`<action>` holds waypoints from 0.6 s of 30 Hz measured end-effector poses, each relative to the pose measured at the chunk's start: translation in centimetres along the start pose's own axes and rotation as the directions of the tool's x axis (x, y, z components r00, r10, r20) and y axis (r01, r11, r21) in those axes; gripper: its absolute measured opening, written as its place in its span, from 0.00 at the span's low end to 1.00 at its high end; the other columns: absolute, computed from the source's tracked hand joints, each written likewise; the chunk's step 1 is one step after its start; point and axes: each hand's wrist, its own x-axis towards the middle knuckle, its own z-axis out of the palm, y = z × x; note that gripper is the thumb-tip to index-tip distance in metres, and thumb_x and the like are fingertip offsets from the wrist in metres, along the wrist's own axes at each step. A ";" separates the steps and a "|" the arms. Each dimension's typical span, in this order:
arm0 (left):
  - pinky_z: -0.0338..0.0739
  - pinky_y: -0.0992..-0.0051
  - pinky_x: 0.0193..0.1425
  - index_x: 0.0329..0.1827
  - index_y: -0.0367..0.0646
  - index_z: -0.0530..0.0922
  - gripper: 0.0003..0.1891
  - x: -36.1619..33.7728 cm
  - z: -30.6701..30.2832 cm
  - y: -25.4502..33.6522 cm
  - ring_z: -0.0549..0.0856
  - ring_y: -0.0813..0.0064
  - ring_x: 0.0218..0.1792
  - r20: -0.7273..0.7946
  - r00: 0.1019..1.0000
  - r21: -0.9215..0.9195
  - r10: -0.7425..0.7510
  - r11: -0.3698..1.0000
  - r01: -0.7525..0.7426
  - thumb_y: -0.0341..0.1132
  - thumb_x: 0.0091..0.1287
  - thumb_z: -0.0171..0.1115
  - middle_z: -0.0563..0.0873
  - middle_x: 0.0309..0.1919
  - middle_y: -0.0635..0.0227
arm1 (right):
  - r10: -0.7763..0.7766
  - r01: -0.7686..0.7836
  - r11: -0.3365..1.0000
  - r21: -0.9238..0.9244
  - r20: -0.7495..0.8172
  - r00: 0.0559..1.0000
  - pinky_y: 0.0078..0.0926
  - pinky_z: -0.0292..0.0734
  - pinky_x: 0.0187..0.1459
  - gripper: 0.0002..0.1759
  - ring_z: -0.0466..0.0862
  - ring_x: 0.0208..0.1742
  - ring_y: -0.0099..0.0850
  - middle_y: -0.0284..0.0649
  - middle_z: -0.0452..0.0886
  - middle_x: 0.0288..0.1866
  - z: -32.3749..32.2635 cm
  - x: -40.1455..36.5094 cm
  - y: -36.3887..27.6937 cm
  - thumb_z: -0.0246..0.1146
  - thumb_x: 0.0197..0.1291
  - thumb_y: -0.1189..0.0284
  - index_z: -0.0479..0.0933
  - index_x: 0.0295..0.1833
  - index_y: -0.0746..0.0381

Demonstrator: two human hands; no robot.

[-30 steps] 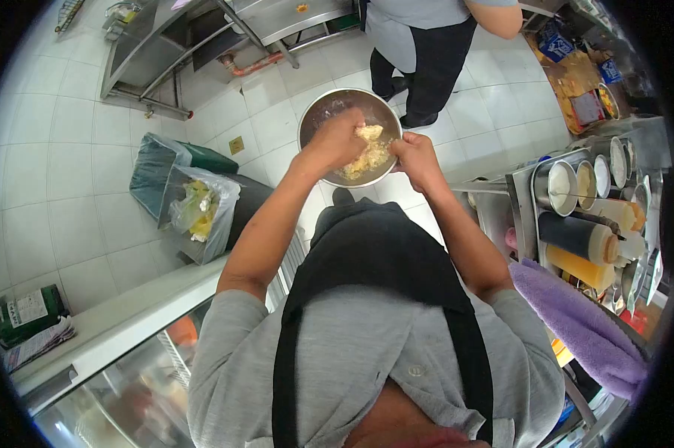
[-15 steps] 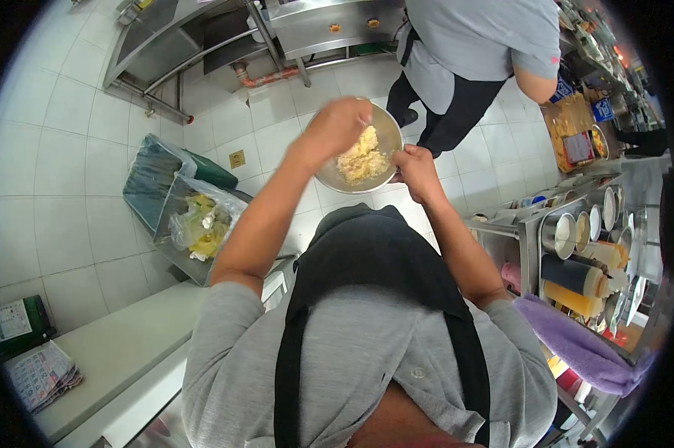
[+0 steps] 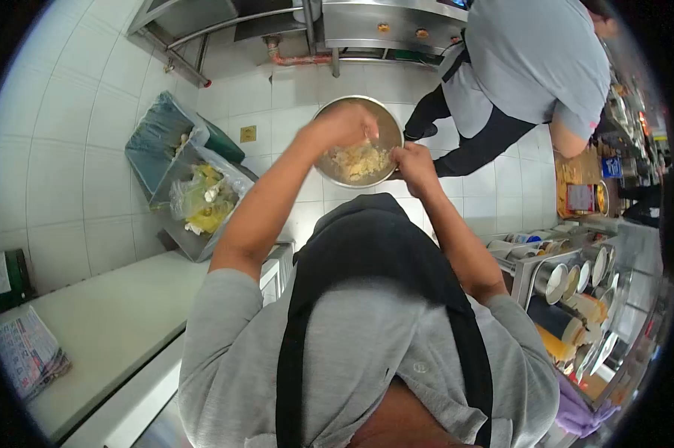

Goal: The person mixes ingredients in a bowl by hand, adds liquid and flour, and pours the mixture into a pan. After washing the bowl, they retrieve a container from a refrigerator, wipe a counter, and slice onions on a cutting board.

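Observation:
A round steel bowl (image 3: pixel 385 123) is held up in front of my chest, with a pale yellow crumbly mixture (image 3: pixel 358 162) in its bottom. My left hand (image 3: pixel 342 123) is inside the bowl, fingers curled down into the top of the mixture. My right hand (image 3: pixel 413 166) grips the bowl's near right rim. I wear a grey shirt under a black apron.
Another person (image 3: pixel 527 78) in a grey shirt and dark apron stands just beyond the bowl. Lined waste bins (image 3: pixel 195 196) sit on the tiled floor at left. A white counter (image 3: pixel 105 321) runs along lower left. Steel containers and sauce bottles (image 3: pixel 568 299) line the right.
The view has swung right, so the bins and counter sit further left. My left hand has dropped from above the mixture down into it. The right hand keeps its hold on the rim.

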 end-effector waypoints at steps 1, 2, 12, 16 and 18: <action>0.77 0.69 0.42 0.37 0.43 0.84 0.09 -1.3 -3.0 0.5 0.85 0.62 0.36 -0.010 0.989 -0.238 -0.146 0.961 0.139 0.24 0.55 0.60 0.86 0.36 0.57 | 0.033 -0.034 0.998 0.061 0.020 0.999 0.36 0.87 0.32 0.13 0.85 0.31 0.40 0.53 0.80 0.34 0.4 0.0 -0.1 0.54 0.51 0.80 0.73 0.39 0.80; 0.77 0.69 0.42 0.37 0.43 0.84 0.09 -2.1 -4.4 1.4 0.84 0.60 0.36 -0.067 0.980 -0.232 -0.186 0.959 0.166 0.24 0.55 0.60 0.86 0.36 0.56 | 0.024 -0.026 0.998 0.049 0.048 0.999 0.37 0.87 0.32 0.13 0.85 0.31 0.41 0.53 0.80 0.35 0.4 0.5 0.1 0.54 0.51 0.80 0.73 0.39 0.80; 0.77 0.63 0.44 0.36 0.40 0.82 0.08 -2.8 -2.2 0.0 0.83 0.51 0.39 -0.345 0.929 -0.090 -0.134 0.990 0.109 0.24 0.53 0.59 0.84 0.34 0.49 | 0.030 -0.031 1.000 0.002 0.082 0.996 0.40 0.87 0.32 0.13 0.84 0.30 0.41 0.53 0.80 0.35 1.3 1.5 -0.1 0.54 0.52 0.78 0.73 0.39 0.79; 0.77 0.65 0.45 0.37 0.40 0.82 0.10 -1.5 0.7 -2.3 0.83 0.51 0.39 -0.387 0.916 0.049 -0.104 0.990 0.133 0.21 0.54 0.56 0.84 0.34 0.49 | 0.010 -0.012 1.000 0.028 0.059 0.998 0.40 0.87 0.32 0.13 0.84 0.31 0.43 0.54 0.80 0.35 0.9 1.3 0.2 0.55 0.52 0.78 0.72 0.39 0.80; 0.77 0.64 0.46 0.38 0.39 0.82 0.11 -0.8 2.4 -2.7 0.83 0.50 0.40 -0.220 0.972 0.079 -0.081 0.992 0.101 0.21 0.54 0.56 0.84 0.35 0.49 | 0.013 -0.015 0.999 0.049 0.047 0.999 0.41 0.87 0.31 0.13 0.84 0.30 0.44 0.53 0.80 0.35 0.6 0.8 -0.4 0.55 0.52 0.77 0.73 0.37 0.80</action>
